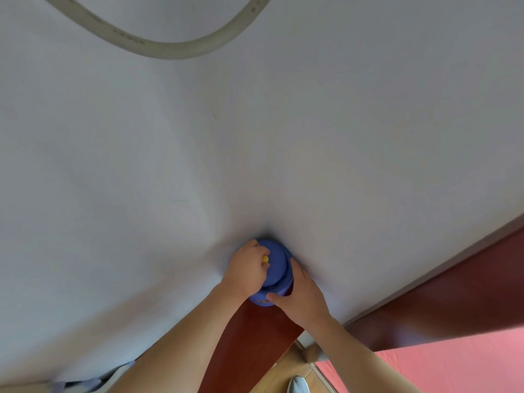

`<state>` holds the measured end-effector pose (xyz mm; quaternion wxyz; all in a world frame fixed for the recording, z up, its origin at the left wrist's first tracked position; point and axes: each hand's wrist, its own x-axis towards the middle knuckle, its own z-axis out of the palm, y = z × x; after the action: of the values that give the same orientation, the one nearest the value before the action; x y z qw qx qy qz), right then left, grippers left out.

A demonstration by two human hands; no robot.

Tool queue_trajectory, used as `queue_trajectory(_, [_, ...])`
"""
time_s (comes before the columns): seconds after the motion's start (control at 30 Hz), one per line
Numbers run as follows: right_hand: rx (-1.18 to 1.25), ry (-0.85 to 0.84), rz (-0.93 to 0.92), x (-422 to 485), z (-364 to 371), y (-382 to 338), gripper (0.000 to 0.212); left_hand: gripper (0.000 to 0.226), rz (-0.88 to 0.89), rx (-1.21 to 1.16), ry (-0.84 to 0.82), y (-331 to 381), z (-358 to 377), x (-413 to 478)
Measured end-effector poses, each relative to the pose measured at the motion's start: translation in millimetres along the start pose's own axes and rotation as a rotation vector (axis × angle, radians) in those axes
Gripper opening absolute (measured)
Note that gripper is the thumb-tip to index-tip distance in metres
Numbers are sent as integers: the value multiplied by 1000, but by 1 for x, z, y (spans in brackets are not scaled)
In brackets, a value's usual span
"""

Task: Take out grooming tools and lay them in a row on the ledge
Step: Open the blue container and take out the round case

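Blue round case (277,260) sits on the red-brown ledge (256,333), against the white wall (255,137). Both hands hold it: left hand (246,269) pinches a small yellow knob (265,259) on its lid, and right hand (304,297) grips its side.

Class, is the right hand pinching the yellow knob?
No: the left hand pinches the yellow knob; the right hand holds the blue case.

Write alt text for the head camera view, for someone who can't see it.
Seen from above, a person's left hand pinches a small yellow piece on top of a round blue container, while the right hand holds the container's side. The container sits on a reddish-brown ledge against a white wall.
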<state>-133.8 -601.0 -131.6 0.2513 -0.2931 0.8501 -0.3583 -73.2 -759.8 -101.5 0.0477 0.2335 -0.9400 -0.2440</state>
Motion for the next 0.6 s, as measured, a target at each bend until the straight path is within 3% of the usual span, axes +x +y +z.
queue_trajectory(0.33, [-15, -9, 9, 4, 5, -1, 93, 14, -68, -73, 127, -9, -19, -39])
queue_trajectory(0.6, [-29, -31, 16, 5, 7, 2, 101, 16, -167, -109, 161, -25, -16, -82])
